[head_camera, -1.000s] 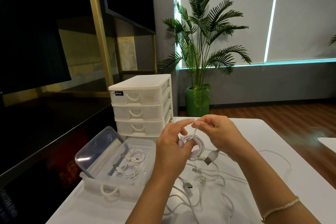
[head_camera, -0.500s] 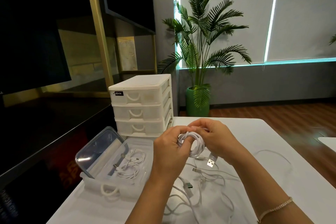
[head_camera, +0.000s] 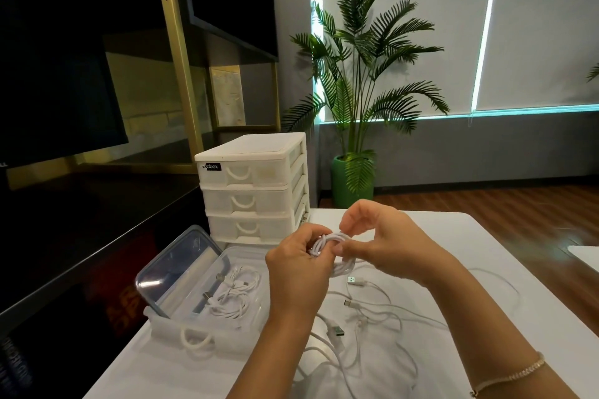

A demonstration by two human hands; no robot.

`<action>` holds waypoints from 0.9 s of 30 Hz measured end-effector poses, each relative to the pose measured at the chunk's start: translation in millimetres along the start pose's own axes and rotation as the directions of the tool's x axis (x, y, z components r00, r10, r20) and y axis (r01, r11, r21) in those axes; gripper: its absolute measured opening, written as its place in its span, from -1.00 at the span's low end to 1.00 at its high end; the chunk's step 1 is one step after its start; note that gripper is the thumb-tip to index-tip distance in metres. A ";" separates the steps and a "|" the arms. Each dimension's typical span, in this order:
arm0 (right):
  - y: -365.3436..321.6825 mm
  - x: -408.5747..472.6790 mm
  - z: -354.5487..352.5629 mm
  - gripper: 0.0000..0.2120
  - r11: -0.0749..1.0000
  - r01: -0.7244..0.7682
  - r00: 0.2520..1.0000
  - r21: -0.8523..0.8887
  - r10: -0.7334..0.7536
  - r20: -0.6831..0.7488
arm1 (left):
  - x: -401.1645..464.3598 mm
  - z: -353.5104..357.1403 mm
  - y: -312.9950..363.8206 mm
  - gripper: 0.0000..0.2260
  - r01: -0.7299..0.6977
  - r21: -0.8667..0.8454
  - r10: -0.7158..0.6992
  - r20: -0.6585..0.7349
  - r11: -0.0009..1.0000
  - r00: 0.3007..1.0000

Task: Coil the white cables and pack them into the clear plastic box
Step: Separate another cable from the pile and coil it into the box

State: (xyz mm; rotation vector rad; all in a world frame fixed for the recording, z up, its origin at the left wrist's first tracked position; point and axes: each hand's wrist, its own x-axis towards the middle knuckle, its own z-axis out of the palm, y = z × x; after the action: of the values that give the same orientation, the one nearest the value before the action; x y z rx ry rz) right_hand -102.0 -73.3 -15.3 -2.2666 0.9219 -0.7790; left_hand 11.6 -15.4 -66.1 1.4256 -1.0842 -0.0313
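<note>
I am looking down at a white table [head_camera: 486, 236] that fills the lower half of the view, with a dark shelving unit to the left and a potted palm [head_camera: 363, 100] by the far wall. A white three-drawer organiser [head_camera: 252, 188] stands at the table's far left corner.

Just in front of the organiser sits the clear plastic box [head_camera: 168, 330], lid [head_camera: 176, 269] propped open on its left side. Two coiled cables [head_camera: 233, 296] already lie inside it.

Loose white cables [head_camera: 382, 317] sprawl across the table near me, right of the box, plug ends showing among the loops. I judge several are still uncoiled.

Both hands are raised above the table, between organiser and loose cables. My left hand [head_camera: 298, 266] is curled closed around a small white coil [head_camera: 334, 246], gripping its left side. My right hand [head_camera: 385, 246] pinches the same coil with thumb and forefinger; the other fingers arch loosely above it.

What has changed: a second ago the right hand held a straight free length of cable up from the coil. Half a second ago it had closed in over the bundle. Now that length is gone from view and a crossing of strands shows at the coil's left, so I judge the tail is being wrapped around the loops to bind them. A plug [head_camera: 353, 280] hangs just beneath.

This coil looks nearly finished and should go into the box next.
</note>
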 end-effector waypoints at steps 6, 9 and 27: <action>-1.1 -3.0 -4.2 -0.79 0.997 -0.005 0.999 -0.074 0.008 0.035 | 7.8 -2.5 -1.0 -0.82 0.397 -0.180 -0.358 0.215 0.900 0.909; 0.2 -2.9 -7.4 -0.81 0.997 0.007 0.999 -0.076 -0.004 0.035 | 10.5 -6.7 1.4 -0.78 0.546 -0.284 -0.426 0.389 0.788 0.817; 0.3 1.4 -4.4 -0.91 0.961 -0.040 0.996 -0.274 0.016 -0.088 | 14.6 -11.8 6.9 -0.89 0.759 -0.576 -0.457 0.611 0.302 0.646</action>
State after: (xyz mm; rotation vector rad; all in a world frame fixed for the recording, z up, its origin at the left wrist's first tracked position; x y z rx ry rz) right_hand -104.3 -75.8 -12.1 -2.4674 1.1627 -0.7798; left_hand 22.9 -13.6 -49.7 0.8737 -0.5214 -1.2720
